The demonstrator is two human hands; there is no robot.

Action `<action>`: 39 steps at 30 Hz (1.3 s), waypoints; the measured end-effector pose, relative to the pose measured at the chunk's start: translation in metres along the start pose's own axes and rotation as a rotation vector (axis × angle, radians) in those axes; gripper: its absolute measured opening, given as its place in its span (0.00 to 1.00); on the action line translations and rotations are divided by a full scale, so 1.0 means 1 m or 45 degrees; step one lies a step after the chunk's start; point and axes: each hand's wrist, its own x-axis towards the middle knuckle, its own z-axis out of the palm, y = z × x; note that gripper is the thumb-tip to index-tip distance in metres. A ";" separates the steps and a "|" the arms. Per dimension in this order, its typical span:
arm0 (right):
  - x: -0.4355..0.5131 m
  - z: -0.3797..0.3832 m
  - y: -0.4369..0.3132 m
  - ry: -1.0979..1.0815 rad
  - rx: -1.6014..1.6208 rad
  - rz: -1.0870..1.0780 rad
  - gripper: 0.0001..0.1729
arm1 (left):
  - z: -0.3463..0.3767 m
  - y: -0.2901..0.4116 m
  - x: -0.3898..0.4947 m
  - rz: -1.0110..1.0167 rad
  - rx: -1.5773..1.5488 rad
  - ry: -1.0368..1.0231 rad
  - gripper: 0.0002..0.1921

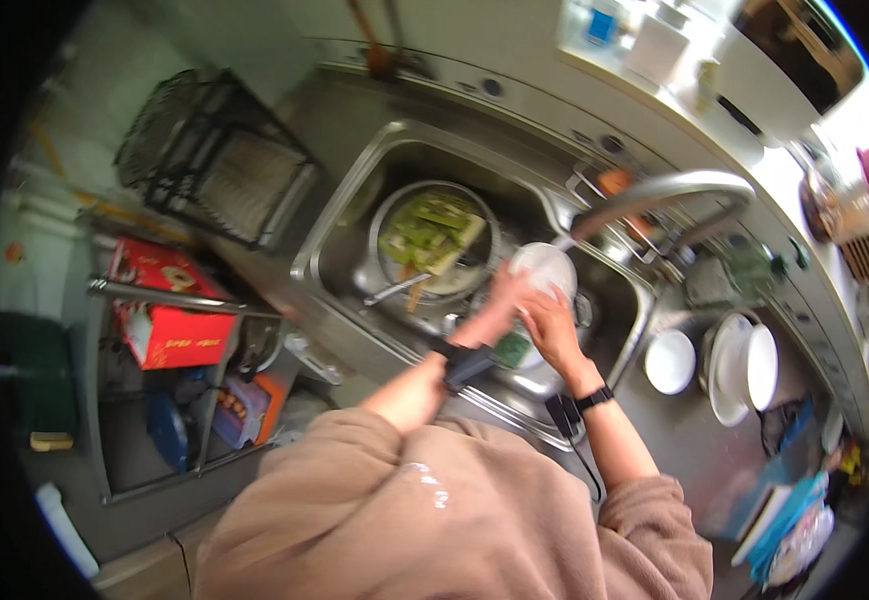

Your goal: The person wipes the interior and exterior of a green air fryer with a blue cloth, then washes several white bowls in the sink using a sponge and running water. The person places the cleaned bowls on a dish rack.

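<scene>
Over the right basin of a steel double sink [633,341], my left hand [496,300] and my right hand [550,322] are both on a white bowl [547,270]. The left hand is blurred, and the fingers partly overlap the bowl. The bowl is under the end of a curved faucet [674,187]. Below my hands, a green scouring pad [513,349] lies in the right basin, partly hidden. In the left basin sits a round metal pan [374,251] with green vegetable pieces [434,225] and a utensil handle [397,289] across its rim.
White bowls [669,361] and stacked dishes [761,367] stand on the counter right of the sink. A dark dish rack [254,187] is at the upper left. A red box [186,330] sits on an open shelf below it. A wire caddy [584,180] hangs behind the faucet.
</scene>
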 end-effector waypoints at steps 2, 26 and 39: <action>0.000 -0.001 0.002 -0.049 -0.085 -0.030 0.11 | -0.003 -0.001 0.006 0.034 -0.023 -0.124 0.21; 0.007 0.012 0.006 0.110 1.315 0.818 0.14 | 0.007 0.023 0.021 0.627 0.770 -0.350 0.17; 0.012 0.019 -0.003 0.010 0.240 0.459 0.11 | -0.007 0.003 0.016 -0.078 0.158 -0.428 0.22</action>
